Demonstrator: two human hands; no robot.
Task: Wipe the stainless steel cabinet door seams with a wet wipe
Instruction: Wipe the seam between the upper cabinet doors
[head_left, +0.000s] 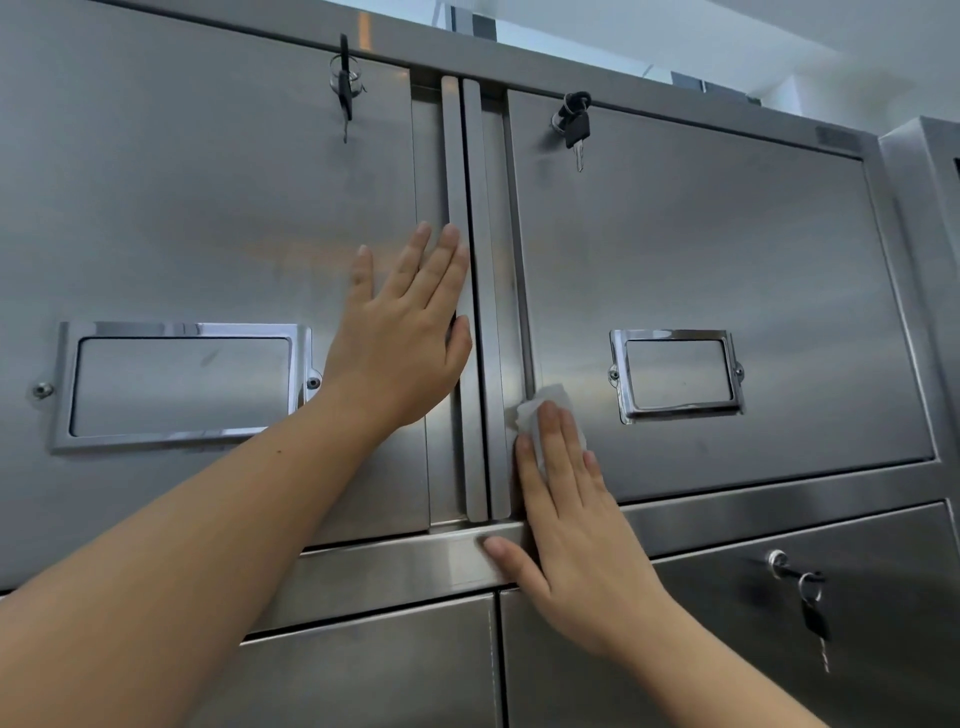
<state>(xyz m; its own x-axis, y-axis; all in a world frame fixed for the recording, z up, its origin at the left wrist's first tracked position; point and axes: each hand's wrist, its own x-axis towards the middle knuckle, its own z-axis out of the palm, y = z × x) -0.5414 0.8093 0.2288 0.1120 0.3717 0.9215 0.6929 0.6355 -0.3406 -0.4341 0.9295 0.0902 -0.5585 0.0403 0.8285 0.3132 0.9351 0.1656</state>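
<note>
Two stainless steel upper cabinet doors fill the head view, the left door (208, 208) and the right door (701, 249). A vertical seam (475, 182) with two raised strips runs between them. My left hand (405, 332) lies flat with straight fingers on the left door's right edge, thumb over the raised strip. My right hand (566, 499) presses a white wet wipe (545, 402) with straight fingers against the left edge of the right door, low down beside the seam. Its thumb rests on the horizontal rail (405, 561) below.
Keys hang from locks at the top of the left door (344, 88) and the right door (574, 127). Chrome label frames sit on the left (182, 384) and right (675, 374) doors. Lower doors below carry another lock with keys (802, 587). A second cabinet (930, 208) stands at right.
</note>
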